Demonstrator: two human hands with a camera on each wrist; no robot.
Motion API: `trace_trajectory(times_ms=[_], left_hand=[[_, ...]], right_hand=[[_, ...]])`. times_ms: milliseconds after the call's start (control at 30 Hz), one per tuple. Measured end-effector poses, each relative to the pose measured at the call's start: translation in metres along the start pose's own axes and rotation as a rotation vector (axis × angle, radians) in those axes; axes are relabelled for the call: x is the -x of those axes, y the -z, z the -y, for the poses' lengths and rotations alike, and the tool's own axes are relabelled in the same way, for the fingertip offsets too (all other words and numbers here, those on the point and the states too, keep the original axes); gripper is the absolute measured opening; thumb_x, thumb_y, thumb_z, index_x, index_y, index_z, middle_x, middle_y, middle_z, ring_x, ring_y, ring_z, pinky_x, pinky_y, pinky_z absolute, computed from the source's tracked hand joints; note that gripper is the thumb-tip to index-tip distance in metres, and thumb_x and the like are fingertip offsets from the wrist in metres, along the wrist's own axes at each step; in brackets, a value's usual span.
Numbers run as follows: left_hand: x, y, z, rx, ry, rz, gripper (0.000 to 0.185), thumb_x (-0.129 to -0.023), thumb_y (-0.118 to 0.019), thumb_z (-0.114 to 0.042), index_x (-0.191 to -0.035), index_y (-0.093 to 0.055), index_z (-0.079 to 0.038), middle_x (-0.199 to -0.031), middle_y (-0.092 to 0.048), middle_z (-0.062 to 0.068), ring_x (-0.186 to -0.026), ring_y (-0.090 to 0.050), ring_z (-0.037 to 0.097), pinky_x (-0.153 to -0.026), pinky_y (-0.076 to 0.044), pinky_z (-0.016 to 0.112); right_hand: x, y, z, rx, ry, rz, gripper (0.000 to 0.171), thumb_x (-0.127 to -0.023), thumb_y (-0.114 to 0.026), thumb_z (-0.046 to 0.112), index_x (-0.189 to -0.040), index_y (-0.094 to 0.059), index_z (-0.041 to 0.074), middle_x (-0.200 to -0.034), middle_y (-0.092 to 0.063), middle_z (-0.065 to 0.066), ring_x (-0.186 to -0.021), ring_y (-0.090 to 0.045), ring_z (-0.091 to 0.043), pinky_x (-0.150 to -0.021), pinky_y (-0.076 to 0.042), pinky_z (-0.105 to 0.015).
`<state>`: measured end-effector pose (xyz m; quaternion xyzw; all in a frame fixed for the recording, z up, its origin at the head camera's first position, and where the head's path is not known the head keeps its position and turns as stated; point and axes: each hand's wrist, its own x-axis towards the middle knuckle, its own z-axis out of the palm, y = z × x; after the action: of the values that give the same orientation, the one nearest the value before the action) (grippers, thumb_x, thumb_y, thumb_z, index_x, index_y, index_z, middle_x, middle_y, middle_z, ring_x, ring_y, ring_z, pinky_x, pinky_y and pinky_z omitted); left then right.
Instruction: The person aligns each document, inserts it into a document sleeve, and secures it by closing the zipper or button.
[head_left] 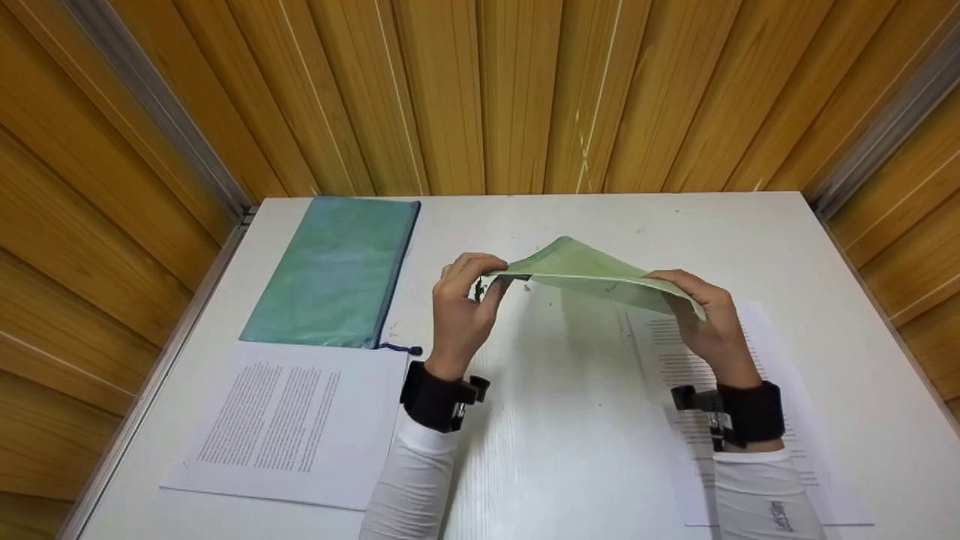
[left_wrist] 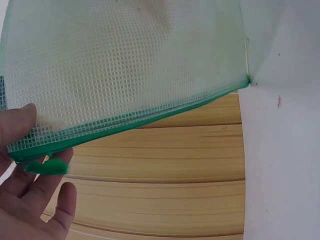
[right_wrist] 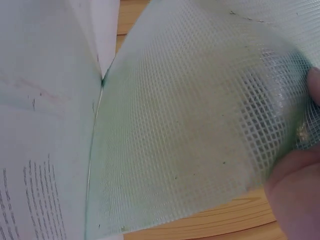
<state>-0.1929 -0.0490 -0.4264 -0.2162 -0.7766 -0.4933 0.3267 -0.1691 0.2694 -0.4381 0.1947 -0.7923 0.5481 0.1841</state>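
A pale green mesh zip pouch [head_left: 592,262] is held up above the table, bowed between both hands. My left hand [head_left: 461,315] pinches its left corner, at the green zip edge. In the left wrist view, a short green pull tab [left_wrist: 47,167] hangs by the fingers, below that edge. My right hand [head_left: 709,326] grips the pouch's right end, thumb on one side and fingers on the other. Seen from the right wrist, the mesh [right_wrist: 175,125] bends near that grip. One lower edge of the pouch appears close to the white tabletop.
A blue-green zip pouch [head_left: 330,270] with a dark zip edge lies at the back left. Printed sheets [head_left: 360,420] lie in front of it, near the left forearm. More printed paper [head_left: 694,480] lies under the right forearm. Wood-look panels [head_left: 517,97] stand behind the table.
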Motion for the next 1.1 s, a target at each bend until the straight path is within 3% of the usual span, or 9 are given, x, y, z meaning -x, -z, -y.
trace_trajectory(times_ms=[167, 333, 400, 533, 667, 767, 867, 1000, 1100], left_hand=[[-0.002, 0.002, -0.005, 0.138, 0.017, 0.057, 0.007, -0.096, -0.079, -0.008, -0.099, -0.077, -0.002, -0.098, -0.077, 0.011, -0.095, -0.073, 0.026, -0.091, -0.055, 0.037], [-0.003, 0.003, -0.011, 0.194, -0.028, 0.066, 0.007, -0.095, -0.08, -0.005, -0.094, -0.075, 0.001, -0.09, -0.074, 0.011, -0.087, -0.071, 0.023, -0.086, -0.059, 0.034], [-0.003, 0.003, -0.014, 0.193, -0.062, 0.045, 0.007, -0.094, -0.08, -0.002, -0.092, -0.074, 0.0, -0.086, -0.072, 0.011, -0.081, -0.067, 0.021, -0.08, -0.058, 0.034], [-0.002, 0.002, -0.02, 0.172, -0.112, -0.02, 0.007, -0.093, -0.079, 0.002, -0.091, -0.073, 0.0, -0.082, -0.068, 0.01, -0.074, -0.059, 0.018, -0.071, -0.052, 0.03], [-0.002, 0.001, -0.027, 0.134, -0.15, -0.118, 0.007, -0.09, -0.079, 0.006, -0.092, -0.074, 0.001, -0.081, -0.068, 0.011, -0.072, -0.059, 0.019, -0.068, -0.051, 0.028], [-0.001, 0.0, -0.034, 0.091, -0.191, -0.197, 0.011, -0.088, -0.078, 0.01, -0.091, -0.074, 0.0, -0.081, -0.066, 0.011, -0.07, -0.057, 0.019, -0.064, -0.049, 0.03], [0.002, -0.003, -0.041, 0.044, -0.236, -0.253, 0.015, -0.087, -0.077, 0.013, -0.093, -0.074, 0.0, -0.083, -0.065, 0.011, -0.068, -0.055, 0.017, -0.06, -0.047, 0.03], [0.007, -0.011, -0.05, -0.005, -0.29, -0.285, 0.019, -0.083, -0.078, 0.017, -0.095, -0.073, 0.003, -0.086, -0.066, 0.012, -0.067, -0.058, 0.016, -0.057, -0.05, 0.027], [0.012, -0.018, -0.056, -0.039, -0.309, -0.292, 0.019, -0.082, -0.08, 0.016, -0.096, -0.074, 0.004, -0.087, -0.067, 0.013, -0.066, -0.061, 0.016, -0.057, -0.053, 0.023]], right_hand=[[0.002, 0.005, 0.002, -0.119, -0.097, -0.026, 0.023, -0.107, -0.057, -0.003, -0.121, -0.074, -0.009, -0.112, -0.079, 0.016, -0.104, -0.072, 0.0, -0.093, -0.053, -0.015], [-0.001, 0.003, 0.008, -0.106, -0.23, -0.134, 0.025, -0.108, -0.06, 0.008, -0.126, -0.076, 0.002, -0.112, -0.078, 0.018, -0.107, -0.073, -0.001, -0.096, -0.053, -0.017], [-0.002, 0.001, 0.01, -0.072, -0.23, -0.174, 0.026, -0.108, -0.06, 0.01, -0.128, -0.075, 0.004, -0.113, -0.078, 0.016, -0.108, -0.073, -0.003, -0.096, -0.054, -0.018], [-0.005, -0.005, 0.013, -0.068, -0.175, -0.264, 0.027, -0.105, -0.062, 0.003, -0.128, -0.072, -0.007, -0.113, -0.078, 0.016, -0.108, -0.073, -0.003, -0.097, -0.054, -0.018], [-0.006, -0.011, 0.022, 0.066, -0.126, -0.382, 0.032, -0.102, -0.063, -0.002, -0.132, -0.064, -0.013, -0.117, -0.066, 0.022, -0.11, -0.066, 0.002, -0.1, -0.05, -0.015], [-0.005, -0.016, 0.035, 0.136, -0.077, -0.44, 0.032, -0.101, -0.063, -0.004, -0.13, -0.06, -0.015, -0.117, -0.058, 0.019, -0.11, -0.062, 0.002, -0.097, -0.048, -0.014], [-0.003, -0.025, 0.049, 0.078, -0.021, -0.378, 0.029, -0.099, -0.063, -0.008, -0.126, -0.06, -0.017, -0.117, -0.062, 0.014, -0.108, -0.064, -0.001, -0.094, -0.05, -0.014], [0.002, -0.041, 0.066, -0.03, 0.031, -0.132, 0.031, -0.099, -0.062, -0.013, -0.13, -0.061, -0.016, -0.124, -0.067, 0.009, -0.111, -0.069, -0.004, -0.094, -0.055, -0.016], [0.007, -0.052, 0.076, -0.057, 0.046, 0.022, 0.038, -0.099, -0.063, -0.014, -0.137, -0.061, -0.012, -0.133, -0.067, -0.003, -0.114, -0.071, -0.006, -0.095, -0.058, -0.018]])
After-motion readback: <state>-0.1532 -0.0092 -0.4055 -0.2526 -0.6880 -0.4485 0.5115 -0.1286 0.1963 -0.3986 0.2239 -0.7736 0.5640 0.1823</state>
